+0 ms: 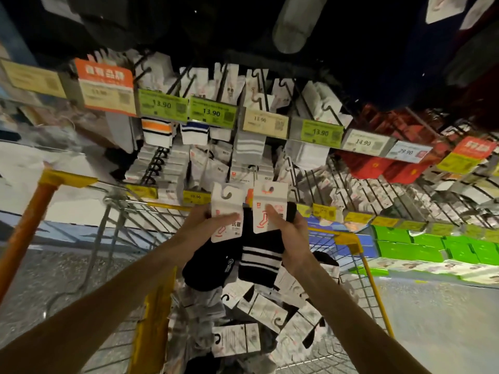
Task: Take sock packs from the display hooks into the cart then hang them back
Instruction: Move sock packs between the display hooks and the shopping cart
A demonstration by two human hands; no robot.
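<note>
Now my left hand [205, 221] pinches one sock pack [225, 211] by its card. My right hand [293, 232] pinches the striped sock pack [267, 209] the same way. Both packs stand tall, holes up, socks hanging down, side by side over the cart [348, 238]. The hooks [251, 168] sit just above, closest to my right pack.

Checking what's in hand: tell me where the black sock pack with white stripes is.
Head view, centre: the right hand holds the striped pack, beside the plain black pack in the left hand, above the cart.
</note>
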